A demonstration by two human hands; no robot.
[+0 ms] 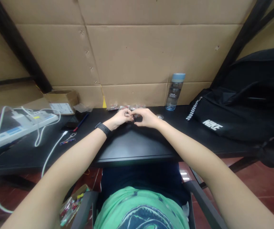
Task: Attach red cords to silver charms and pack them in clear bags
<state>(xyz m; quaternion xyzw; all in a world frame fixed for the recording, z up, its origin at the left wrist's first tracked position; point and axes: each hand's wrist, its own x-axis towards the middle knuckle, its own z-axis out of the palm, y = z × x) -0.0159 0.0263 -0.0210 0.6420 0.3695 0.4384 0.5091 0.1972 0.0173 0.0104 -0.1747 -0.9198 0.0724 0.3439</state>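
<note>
My left hand [120, 118], with a dark watch on its wrist, meets my right hand [145, 118] above the black table [137, 144]. Fingers of both hands are closed around a small dark piece [134, 118], too small and covered for me to name. Just behind them lie several small clear plastic packets [126, 107] with reddish contents. A small round clear item [160, 116] rests by my right wrist.
A water bottle [175, 92] and a black backpack [237, 105] stand on the right. On the left are a power strip [19, 128] with white cables, a cardboard box [61, 101], a pen [81, 121] and a keychain [68, 140]. Cardboard [132, 54] walls the back.
</note>
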